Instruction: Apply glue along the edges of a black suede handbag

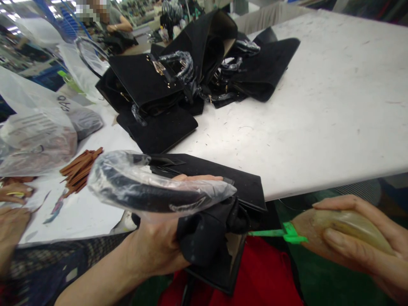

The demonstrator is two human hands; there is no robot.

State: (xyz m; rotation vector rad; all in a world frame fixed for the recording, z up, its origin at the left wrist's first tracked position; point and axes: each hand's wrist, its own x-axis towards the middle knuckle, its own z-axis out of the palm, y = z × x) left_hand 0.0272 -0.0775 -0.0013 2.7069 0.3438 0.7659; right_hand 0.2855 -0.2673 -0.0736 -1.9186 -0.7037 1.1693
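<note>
My left hand (159, 244) is closed on a black bag piece (204, 233), partly hidden under a black handle (143, 191) wrapped in clear plastic. In my right hand (360, 238) is a soft yellowish bottle (321, 227) with a green nozzle (267, 233). The thin nozzle points left, its tip at the right edge of the black piece; whether it touches cannot be made out. Flat black panels (223, 178) lie just behind the piece, at the table's edge.
Black bags with wrapped handles (146, 80) are heaped on the white table (334, 106). Brown strips (81, 170) and plastic bags (38, 140) lie at the left. Another person's hands (14, 212) are at the left edge. A person stands farther back.
</note>
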